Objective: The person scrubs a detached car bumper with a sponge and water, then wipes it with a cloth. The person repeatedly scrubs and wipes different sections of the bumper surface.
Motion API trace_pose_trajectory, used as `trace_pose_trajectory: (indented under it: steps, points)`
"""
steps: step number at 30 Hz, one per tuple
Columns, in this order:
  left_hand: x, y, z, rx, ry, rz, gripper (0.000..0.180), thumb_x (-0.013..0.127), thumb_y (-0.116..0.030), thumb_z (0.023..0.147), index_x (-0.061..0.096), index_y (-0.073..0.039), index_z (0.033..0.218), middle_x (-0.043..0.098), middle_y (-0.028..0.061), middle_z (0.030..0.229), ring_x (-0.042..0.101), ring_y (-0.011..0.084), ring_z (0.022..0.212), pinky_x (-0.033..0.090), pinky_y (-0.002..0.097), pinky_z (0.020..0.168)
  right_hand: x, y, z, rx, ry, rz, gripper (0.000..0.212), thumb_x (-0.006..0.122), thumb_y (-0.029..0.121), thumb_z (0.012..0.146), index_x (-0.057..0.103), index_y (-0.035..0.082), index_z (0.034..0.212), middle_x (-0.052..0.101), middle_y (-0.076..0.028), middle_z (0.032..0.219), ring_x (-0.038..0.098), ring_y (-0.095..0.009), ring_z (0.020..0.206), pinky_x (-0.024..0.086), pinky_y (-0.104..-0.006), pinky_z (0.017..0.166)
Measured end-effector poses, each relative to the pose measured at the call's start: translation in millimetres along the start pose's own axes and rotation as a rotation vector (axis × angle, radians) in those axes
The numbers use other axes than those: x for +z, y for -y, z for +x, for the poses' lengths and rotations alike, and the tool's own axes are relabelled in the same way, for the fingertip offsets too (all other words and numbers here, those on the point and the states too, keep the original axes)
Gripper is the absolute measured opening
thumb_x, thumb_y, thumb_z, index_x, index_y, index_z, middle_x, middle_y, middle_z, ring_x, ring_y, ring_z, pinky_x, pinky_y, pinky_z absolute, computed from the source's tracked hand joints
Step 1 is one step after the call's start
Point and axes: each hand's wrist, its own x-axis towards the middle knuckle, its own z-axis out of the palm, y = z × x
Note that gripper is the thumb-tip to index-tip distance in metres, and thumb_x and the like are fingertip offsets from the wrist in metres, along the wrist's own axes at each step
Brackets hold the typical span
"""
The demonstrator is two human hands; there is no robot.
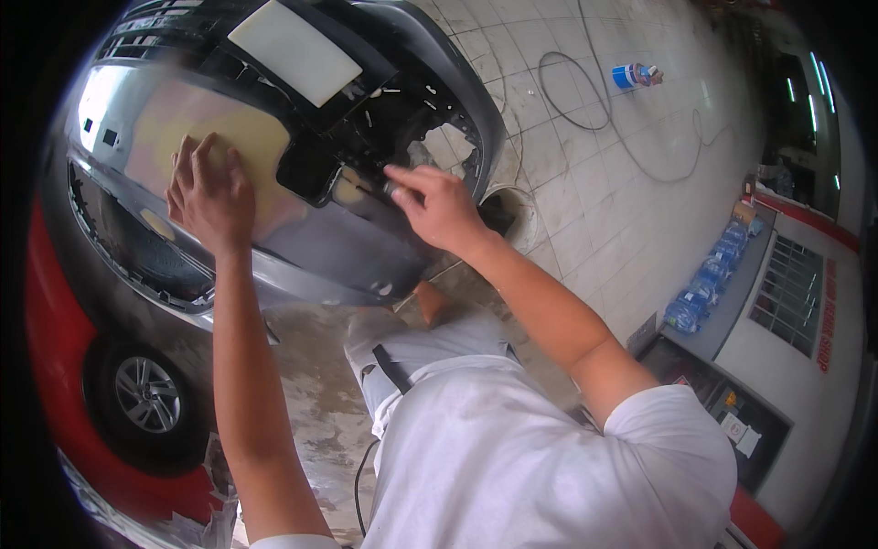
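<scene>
A grey car bumper [338,247] lies before me, with a smooth yellow filler patch [261,137] ringed by pinkish and pale areas. On that patch rests my left hand [212,197], palm down, its fingers bent a little and apart. My right hand [439,209] is over the bumper's dark cutout, index finger and thumb closed around a small greyish end. The rest of that object I cannot make out. Just beyond those fingertips shows a small yellowish surface [349,186]; whether it belongs to the held object or the bumper is unclear.
A white rectangular panel [294,52] lies across the bumper's far part. To the left stands a red car with a wheel [146,393]. A hose [608,119] and a blue can [631,76] lie on the tiled floor. Large water bottles [709,279] line the right wall.
</scene>
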Motion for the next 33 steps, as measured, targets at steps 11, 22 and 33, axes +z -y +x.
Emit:
trace_pose_trajectory:
  steps: [11,22,33]
  points:
    - [3.1,1.5,-0.1,0.07,0.009,-0.001,0.037,0.068,-0.039,0.096,0.071,-0.024,0.13,0.061,0.0065,0.148,0.053,0.0316,0.14,0.035,0.0494,0.117,95.9,14.8,-66.7,0.018,-0.336,-0.285,0.068,0.073,0.009,0.075,0.059,0.002,0.141,0.049,-0.017,0.144,0.051,-0.034,0.125,0.04,-0.048,0.099]
    - [2.7,3.7,2.9,0.062,0.059,0.082,0.038,0.061,-0.042,0.1,0.068,-0.024,0.133,0.059,0.0072,0.15,0.053,0.0325,0.138,0.034,0.0511,0.116,106.6,18.9,-47.5,0.08,-0.58,-0.127,0.044,0.063,0.007,0.09,0.064,-0.005,0.132,0.064,-0.015,0.119,0.062,-0.03,0.113,0.045,-0.0455,0.099]
    - [2.9,9.2,-5.1,0.065,0.117,0.03,0.043,0.056,-0.048,0.103,0.066,-0.021,0.135,0.054,0.0072,0.153,0.046,0.032,0.143,0.032,0.0523,0.116,139.7,13.8,-52.6,0.341,-0.741,-0.078,0.045,0.071,0.004,0.085,0.066,0.0,0.131,0.063,-0.016,0.121,0.062,-0.036,0.112,0.049,-0.0506,0.096]
